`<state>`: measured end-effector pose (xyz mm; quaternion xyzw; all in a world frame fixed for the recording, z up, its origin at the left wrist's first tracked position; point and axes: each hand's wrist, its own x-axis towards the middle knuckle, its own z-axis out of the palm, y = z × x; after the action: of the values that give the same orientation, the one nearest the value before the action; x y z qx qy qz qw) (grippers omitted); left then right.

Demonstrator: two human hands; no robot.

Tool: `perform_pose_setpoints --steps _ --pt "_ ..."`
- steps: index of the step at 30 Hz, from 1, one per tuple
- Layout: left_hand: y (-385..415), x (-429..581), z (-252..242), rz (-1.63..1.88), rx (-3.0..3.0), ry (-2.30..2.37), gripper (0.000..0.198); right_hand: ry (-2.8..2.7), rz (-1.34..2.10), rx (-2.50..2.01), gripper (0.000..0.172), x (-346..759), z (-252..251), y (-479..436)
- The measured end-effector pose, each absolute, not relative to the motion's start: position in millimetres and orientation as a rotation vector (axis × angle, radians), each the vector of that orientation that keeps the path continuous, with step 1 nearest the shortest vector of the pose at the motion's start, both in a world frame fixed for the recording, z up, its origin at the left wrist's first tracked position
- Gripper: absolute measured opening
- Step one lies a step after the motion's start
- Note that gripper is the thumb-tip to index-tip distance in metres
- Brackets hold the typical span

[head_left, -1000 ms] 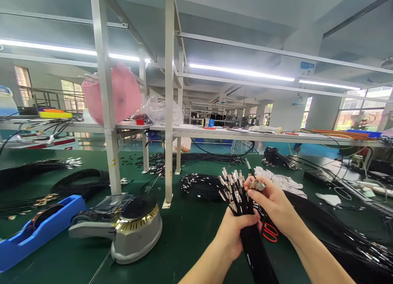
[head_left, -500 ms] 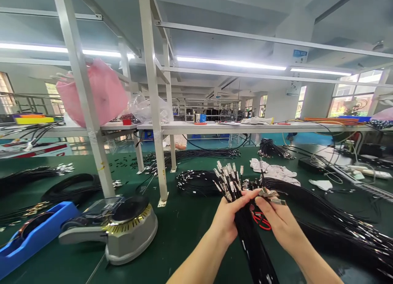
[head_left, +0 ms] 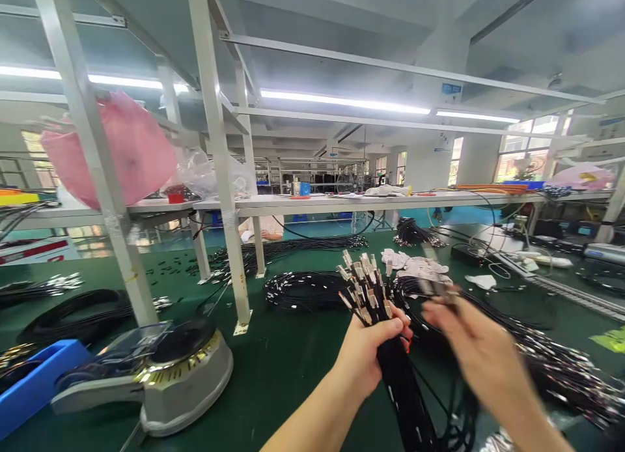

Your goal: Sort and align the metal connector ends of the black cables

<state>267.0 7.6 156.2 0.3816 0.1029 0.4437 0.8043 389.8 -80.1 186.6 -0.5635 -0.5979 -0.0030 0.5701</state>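
Since the earlier frame the right hand [head_left: 483, 338] has drawn away from the left one toward the bench's right edge, and the view has swung right, so the fixed things sit further left.

The left hand [head_left: 364, 351] is wrapped round a thick bundle of thin black cables [head_left: 403, 387], thumb across the front just below the cluster of silver, box-shaped metal connectors [head_left: 367, 279]. The bundle is held up over the near part of the green bench [head_left: 273, 387], right of its middle; its tail runs out of view toward the near edge. The right hand, apart from the bundle, has thumb and fingers pinched on a few silver-tipped black cables [head_left: 434, 288]; it is blurred, so their number is hard to tell.

Behind, toward the far edge, lie a coil of black cable [head_left: 303, 290] and crumpled white cloth [head_left: 415, 268]; more black cables with bright ends [head_left: 561, 354] spread toward the right edge.

Each cable is probably light and limp, the whole bundle weightier, the metal ends stiff. Smooth jackets would likely slide past each other under a loose grip. The best hold is probably a full wrap just below the connectors, sparing the tips, with single strands pinched near their ends.
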Motion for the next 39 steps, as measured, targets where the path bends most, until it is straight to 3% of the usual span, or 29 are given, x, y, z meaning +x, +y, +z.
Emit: perform_pose_setpoints --steps 5,14,20,31,35,39 --pt "-11 266 169 0.994 0.814 0.298 0.032 -1.546 -0.092 -1.108 0.023 373 174 -31" --pt "2 268 159 0.982 0.880 0.329 0.039 -1.401 0.519 -0.988 0.029 371 157 -26" --pt "9 266 155 1.115 0.797 0.427 0.035 -1.475 0.179 -1.175 0.021 377 145 -36" --pt "11 262 152 1.039 0.867 0.446 0.021 -1.656 -0.070 -1.475 0.018 385 134 -63" --pt "6 252 155 0.916 1.004 0.379 0.017 -1.789 0.083 -1.609 0.019 388 120 -79" --pt "-6 253 162 0.748 1.223 0.299 0.016 -1.563 0.285 -1.486 0.020 379 113 -89"
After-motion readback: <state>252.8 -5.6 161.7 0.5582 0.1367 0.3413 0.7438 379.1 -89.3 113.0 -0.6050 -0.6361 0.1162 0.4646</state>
